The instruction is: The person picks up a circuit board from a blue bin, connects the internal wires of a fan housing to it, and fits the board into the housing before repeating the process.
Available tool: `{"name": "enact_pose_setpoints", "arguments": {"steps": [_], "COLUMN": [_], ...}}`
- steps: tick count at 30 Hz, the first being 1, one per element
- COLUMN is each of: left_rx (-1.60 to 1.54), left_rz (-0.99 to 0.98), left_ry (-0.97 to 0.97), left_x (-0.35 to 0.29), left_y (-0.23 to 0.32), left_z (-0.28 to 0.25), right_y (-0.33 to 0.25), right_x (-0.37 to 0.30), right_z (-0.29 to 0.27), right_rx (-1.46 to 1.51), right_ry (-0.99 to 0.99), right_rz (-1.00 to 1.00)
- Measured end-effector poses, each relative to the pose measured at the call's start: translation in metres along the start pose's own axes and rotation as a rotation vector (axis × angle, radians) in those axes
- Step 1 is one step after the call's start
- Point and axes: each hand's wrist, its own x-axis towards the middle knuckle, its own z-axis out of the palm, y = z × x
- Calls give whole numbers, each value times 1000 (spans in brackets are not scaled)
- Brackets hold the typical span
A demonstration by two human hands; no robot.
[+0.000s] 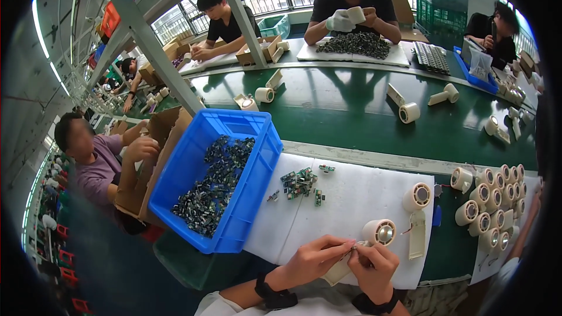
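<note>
Both my hands meet over the white foam sheet (363, 193) near the front edge. My left hand (313, 263) is closed, thumb and fingertips pinched together. Against it, my right hand (374, 266) pinches too. A tiny piece shows between the fingertips, too small to name. Just beyond them lies a cream plastic housing (380, 232) with a round barrel and a shiny disc in its end. Its pale handle (337, 272) shows below my hands, partly hidden. Another cream barrel housing (417, 197) with an opened handle (417, 235) rests to the right. Small green circuit boards (300, 183) lie loosely piled on the foam.
A blue bin (257, 181) of circuit boards stands left, beside a cardboard box (167, 134). Several cream housings (492, 199) cluster at right. More lie on the green conveyor belt (345, 114). A metal post (158, 52) rises at left. Co-workers sit across and at left.
</note>
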Motion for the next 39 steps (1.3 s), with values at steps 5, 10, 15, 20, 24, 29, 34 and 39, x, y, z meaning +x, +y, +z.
{"name": "enact_pose_setpoints", "arguments": {"steps": [5, 10, 15, 20, 24, 29, 34, 39], "left_rx": [-59, -2, 138, 238, 251, 81, -400, -703], "left_rz": [-54, -43, 69, 180, 203, 32, -403, -561], "left_ry": [-153, -316, -258, -217, -180, -50, -37, -30], "left_x": [12, 32, 31, 27, 20, 9, 7, 6], "left_y": [10, 10, 13, 5, 6, 3, -5, -7], "left_z": [-10, -23, -13, -8, -8, 5, 4, 2], "right_y": [1, 4, 6, 8, 8, 3, 5, -1], "right_x": [-4, 0, 5, 6, 1, 0, 4, 6], "right_z": [-6, -5, -10, -7, -5, -3, -6, -28], "right_rx": [1, 11, 31, 23, 18, -76, -169, -26], "right_ry": [77, 57, 47, 39, 41, 36, -32, -104], "right_rz": [6, -18, -18, -18, -32, -63, -86, 67]}}
